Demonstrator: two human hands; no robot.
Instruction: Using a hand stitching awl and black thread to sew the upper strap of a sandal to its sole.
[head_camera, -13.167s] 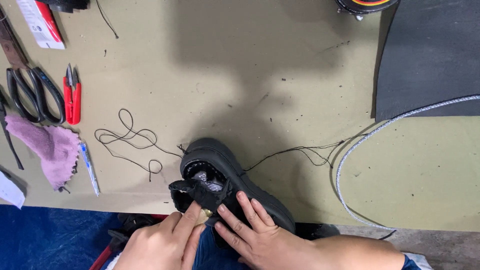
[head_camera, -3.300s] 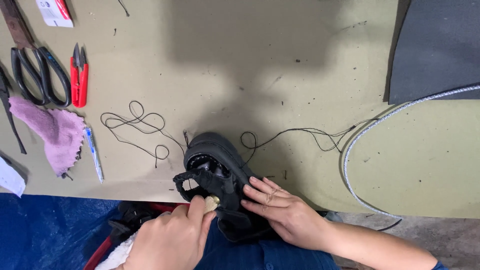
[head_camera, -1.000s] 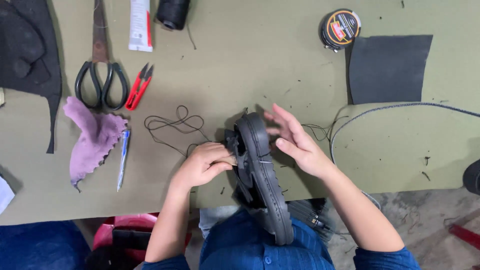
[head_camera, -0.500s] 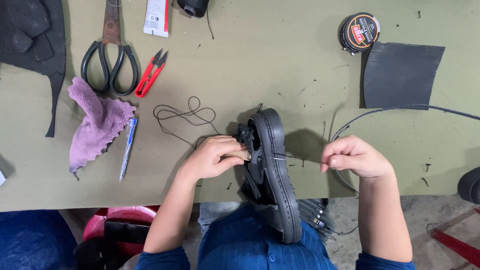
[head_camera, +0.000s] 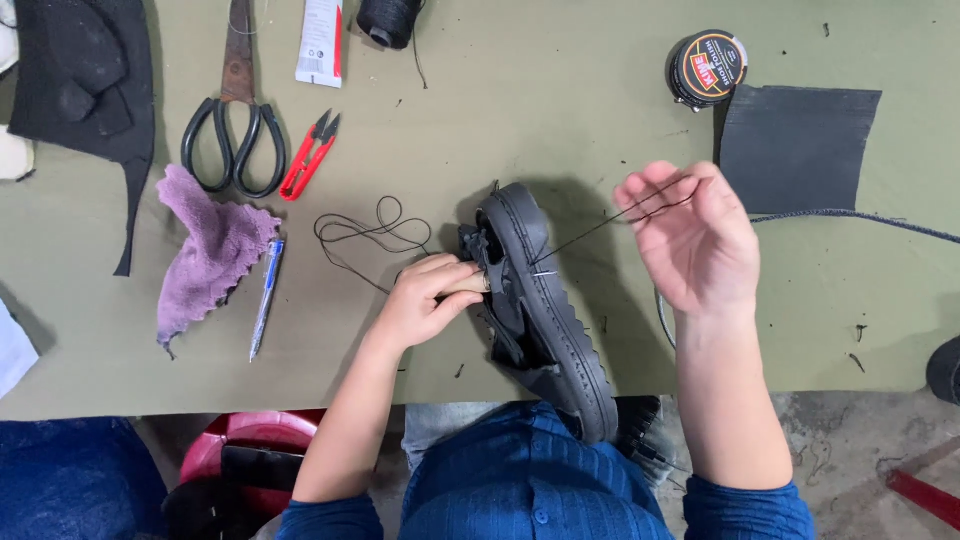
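A black shoe (head_camera: 545, 310) with a ridged sole lies on its side at the near edge of the olive table, its heel over my lap. My left hand (head_camera: 428, 298) grips the shoe's upper by the opening. My right hand (head_camera: 695, 238) is raised to the right of the shoe, fingers spread, with a black thread (head_camera: 600, 225) looped over them. The thread runs taut from the sole's edge up to that hand. A loose coil of black thread (head_camera: 365, 232) lies just left of the shoe.
Scissors (head_camera: 235, 120), red snips (head_camera: 310, 155), a purple cloth (head_camera: 212, 245) and a pen (head_camera: 265, 298) lie to the left. A thread spool (head_camera: 390, 20), a polish tin (head_camera: 708, 68), a black rubber sheet (head_camera: 795, 135) and a grey cord (head_camera: 860, 215) sit at the back and right.
My right hand has moved up and away from the shoe and opened out, drawing the thread taut. My left hand stays on the shoe.
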